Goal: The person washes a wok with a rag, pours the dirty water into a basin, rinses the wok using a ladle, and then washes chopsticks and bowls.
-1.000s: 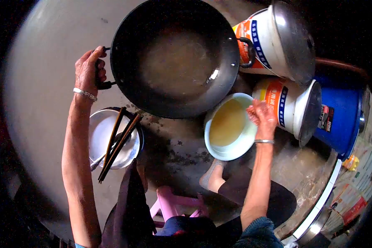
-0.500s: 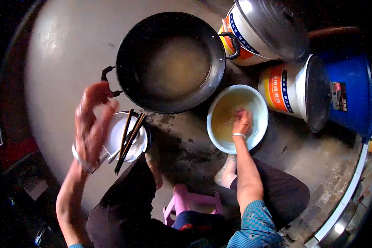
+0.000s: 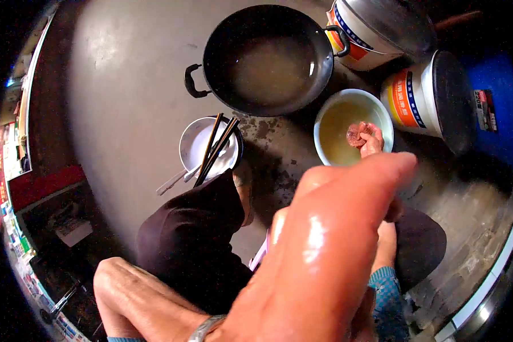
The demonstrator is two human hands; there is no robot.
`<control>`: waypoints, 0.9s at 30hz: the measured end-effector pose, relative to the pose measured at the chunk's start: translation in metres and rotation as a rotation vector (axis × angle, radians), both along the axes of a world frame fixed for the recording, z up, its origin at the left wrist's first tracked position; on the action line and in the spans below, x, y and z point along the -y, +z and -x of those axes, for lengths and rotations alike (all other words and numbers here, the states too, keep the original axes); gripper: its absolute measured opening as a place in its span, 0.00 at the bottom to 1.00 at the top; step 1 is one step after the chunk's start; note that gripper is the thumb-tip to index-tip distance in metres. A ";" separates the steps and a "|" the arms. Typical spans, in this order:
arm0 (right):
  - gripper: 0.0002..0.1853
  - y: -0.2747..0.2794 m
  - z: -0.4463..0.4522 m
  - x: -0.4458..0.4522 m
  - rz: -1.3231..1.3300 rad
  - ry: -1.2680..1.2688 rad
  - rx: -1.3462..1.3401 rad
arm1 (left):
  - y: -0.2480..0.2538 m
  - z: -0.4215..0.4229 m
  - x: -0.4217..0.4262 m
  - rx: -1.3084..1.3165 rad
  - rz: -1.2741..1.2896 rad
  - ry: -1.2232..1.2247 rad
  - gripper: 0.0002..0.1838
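Observation:
My left hand is raised close to the camera, large in view and wet, with one finger stretched to the right and nothing visible in its grasp. Some of its fingers are hidden. Over a pale basin of cloudy yellowish liquid, my right hand grips a reddish-brown roundish lump. The left hand hides part of the right wrist and forearm. A black two-handled wok with some cloudy liquid in its bottom rests on the floor beyond the basin.
Left of the basin, a white bowl carries dark chopsticks and a utensil's handle. Two lidded buckets and a blue container stand on the right. Part of a pink stool shows between the knees.
My left hand has left the wok's handle and come up close to the camera. My right hand has moved from the basin's rim to over its liquid. The view has shifted.

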State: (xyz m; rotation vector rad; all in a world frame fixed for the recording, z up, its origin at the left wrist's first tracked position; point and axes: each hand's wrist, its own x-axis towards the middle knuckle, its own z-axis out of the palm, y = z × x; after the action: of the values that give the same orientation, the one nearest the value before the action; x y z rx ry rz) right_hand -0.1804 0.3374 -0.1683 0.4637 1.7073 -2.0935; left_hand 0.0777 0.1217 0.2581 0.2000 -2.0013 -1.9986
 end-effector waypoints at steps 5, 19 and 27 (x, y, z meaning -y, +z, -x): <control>0.25 0.064 -0.016 0.010 0.147 0.164 -0.025 | 0.018 -0.013 -0.029 -0.082 -0.043 -0.031 0.40; 0.07 0.102 -0.013 -0.005 -0.075 0.327 -0.064 | -0.007 0.010 -0.033 0.235 -0.124 0.205 0.36; 0.16 0.100 -0.010 -0.006 -0.252 0.203 0.066 | -0.098 0.031 -0.018 0.415 -0.065 -0.002 0.22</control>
State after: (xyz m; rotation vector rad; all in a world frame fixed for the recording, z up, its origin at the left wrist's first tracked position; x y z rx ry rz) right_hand -0.1700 0.3432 -0.0685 0.4079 1.9020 -1.7142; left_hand 0.0468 0.1393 0.1604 0.6769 -2.1678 -2.1635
